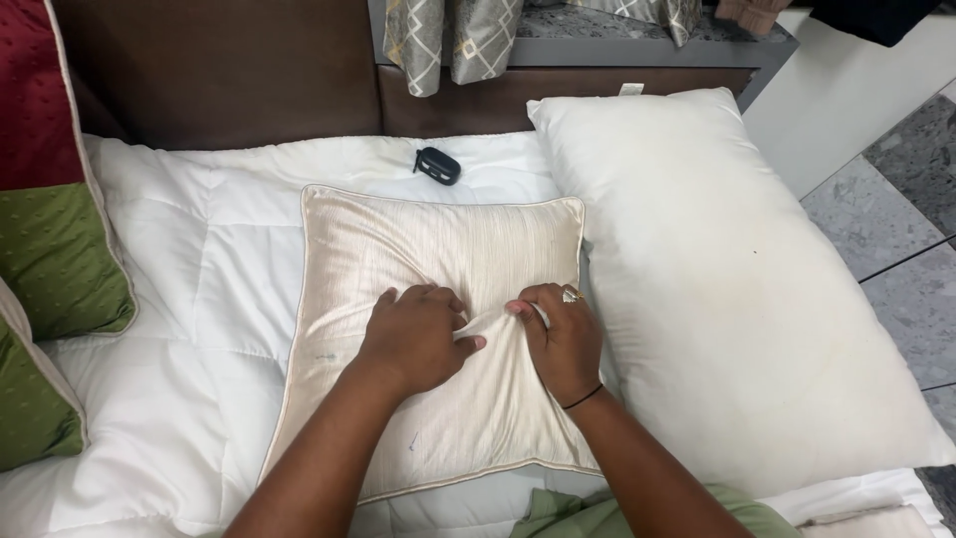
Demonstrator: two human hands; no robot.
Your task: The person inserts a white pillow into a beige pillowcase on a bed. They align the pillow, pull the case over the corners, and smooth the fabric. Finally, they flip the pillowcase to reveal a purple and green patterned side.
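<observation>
A square cream satin cushion (438,249) with piped edges lies flat on the white quilt (199,259) in the middle of the view. My left hand (413,339) rests on the cushion's centre, thumb and fingers pinching a fold of its cover. My right hand (563,339), with a ring and a thin black wristband, pinches the same raised fold from the right. The two hands almost touch at the fold.
A large white pillow (727,289) lies to the right, touching the cushion. Red and green cushions (50,239) sit at the left edge. A small black case (437,164) rests on the quilt behind the cushion, before the brown headboard (219,70). Grey tiled floor (906,239) shows at right.
</observation>
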